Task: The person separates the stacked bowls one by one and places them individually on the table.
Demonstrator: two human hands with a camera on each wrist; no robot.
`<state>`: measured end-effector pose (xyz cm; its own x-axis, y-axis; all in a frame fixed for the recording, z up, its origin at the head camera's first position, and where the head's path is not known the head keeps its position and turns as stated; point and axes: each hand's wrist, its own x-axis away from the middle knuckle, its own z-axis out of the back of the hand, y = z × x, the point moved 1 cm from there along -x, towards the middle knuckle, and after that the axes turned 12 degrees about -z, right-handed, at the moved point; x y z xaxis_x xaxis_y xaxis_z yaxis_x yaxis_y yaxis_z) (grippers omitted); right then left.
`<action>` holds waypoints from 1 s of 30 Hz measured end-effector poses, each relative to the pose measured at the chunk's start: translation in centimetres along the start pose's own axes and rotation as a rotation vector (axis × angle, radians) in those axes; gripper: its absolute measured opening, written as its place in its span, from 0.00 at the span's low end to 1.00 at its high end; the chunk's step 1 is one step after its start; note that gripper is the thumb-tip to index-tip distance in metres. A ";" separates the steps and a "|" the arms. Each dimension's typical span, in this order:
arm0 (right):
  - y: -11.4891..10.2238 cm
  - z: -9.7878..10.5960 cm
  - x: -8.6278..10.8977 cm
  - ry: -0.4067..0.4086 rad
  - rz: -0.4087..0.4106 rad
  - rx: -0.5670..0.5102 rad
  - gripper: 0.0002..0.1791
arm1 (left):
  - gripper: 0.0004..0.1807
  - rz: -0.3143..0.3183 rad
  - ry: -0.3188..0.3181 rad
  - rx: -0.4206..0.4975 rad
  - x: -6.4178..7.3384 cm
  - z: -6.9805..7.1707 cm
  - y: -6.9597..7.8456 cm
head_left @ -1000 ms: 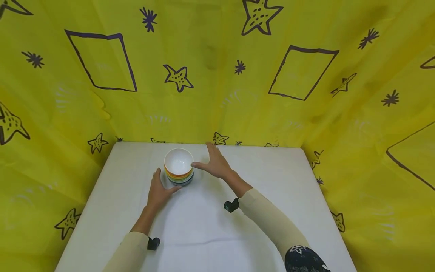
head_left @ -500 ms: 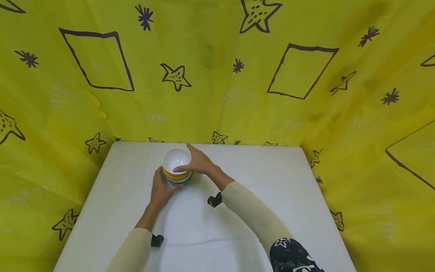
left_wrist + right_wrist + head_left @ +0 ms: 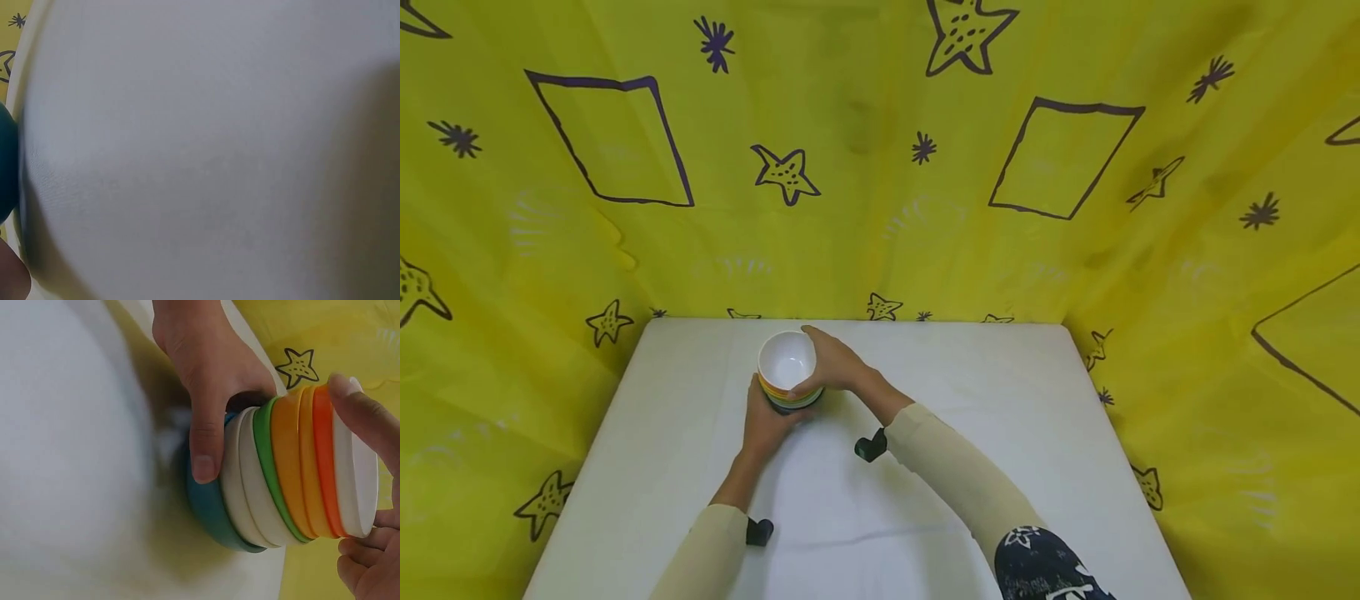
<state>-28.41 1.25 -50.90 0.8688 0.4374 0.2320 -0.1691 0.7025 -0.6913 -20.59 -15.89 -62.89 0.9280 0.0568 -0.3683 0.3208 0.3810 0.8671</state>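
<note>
A stack of nested bowls stands at the far left of the table in the head view. Its top is a white bowl (image 3: 786, 358), mouth up. The right wrist view shows orange (image 3: 326, 462), yellow-orange, green (image 3: 275, 465) and off-white bowls beneath, down to a blue bowl (image 3: 215, 509) at the base. My left hand (image 3: 765, 427) grips the stack low, its thumb across the blue bowl. At the upper right side, my right hand (image 3: 838, 362) holds the top white bowl by the rim, thumb on the near side and fingers on the far side.
The table (image 3: 970, 400) has a white cover, and its far edge lies close behind the bowls. A yellow curtain (image 3: 865, 242) with drawn stars and squares surrounds the back and sides. The left wrist view shows mostly tabletop (image 3: 206, 144).
My right hand has come left from beside the stack and taken hold of its top rim. My left hand has moved slightly right and closed in on the base.
</note>
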 end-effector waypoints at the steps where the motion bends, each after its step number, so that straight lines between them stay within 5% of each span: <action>1: 0.0 0.0 0.0 0.000 0.019 -0.004 0.65 | 0.67 0.001 0.005 0.001 0.0 0.0 0.0; 5: -0.1 -0.1 0.0 0.008 0.073 -0.006 0.59 | 0.68 -0.005 0.006 0.000 -0.1 0.1 0.2; 19: 0.3 0.0 -0.6 0.053 0.063 0.001 0.54 | 0.63 -0.022 -0.056 -0.019 -1.5 0.3 -0.5; 30: -0.4 1.1 -0.7 0.082 0.063 -0.065 0.53 | 0.61 0.042 -0.082 -0.040 -2.2 0.4 -0.9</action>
<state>-29.46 1.33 -50.02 0.8931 0.4301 0.1322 -0.1960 0.6363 -0.7461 -22.88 -16.73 -62.75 0.9534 -0.0016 -0.3017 0.2750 0.4166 0.8665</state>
